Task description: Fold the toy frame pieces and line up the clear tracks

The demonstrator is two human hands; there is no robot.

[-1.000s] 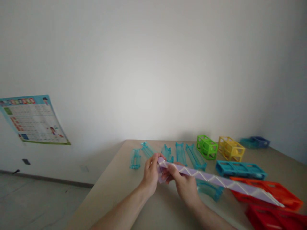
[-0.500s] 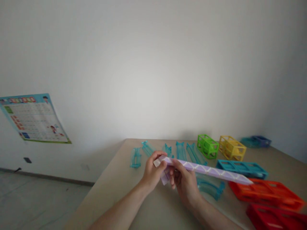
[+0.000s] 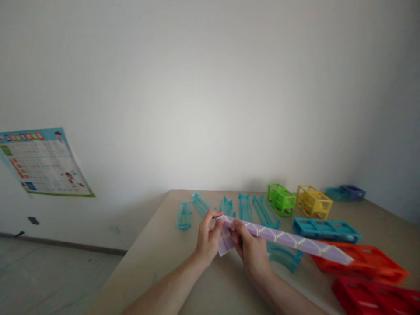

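A long lilac-and-white snake puzzle (image 3: 288,238), made of joined wedge segments, is held up above the table between both hands. Its straight part points right and a little down; a short end is folded downward near the left end. My left hand (image 3: 208,238) pinches the folded end, thumb in front and fingers behind. Close beside it, my right hand (image 3: 251,247) grips the straight part, its thumb along the near side and the other fingers curled beneath. Some fingertips are hidden behind the puzzle.
Several clear blue track pieces (image 3: 245,208) lie on the table (image 3: 157,245), with a curved one (image 3: 285,258) by my right wrist. Rightward stand green (image 3: 281,200), yellow (image 3: 314,202), teal (image 3: 326,229), orange (image 3: 377,262) and red (image 3: 374,295) open frames. Behind rises a wall.
The snake puzzle has turned in my hands: its short end now shows a broader face, and the far tip sits slightly lower and further right. Both hands keep their hold.
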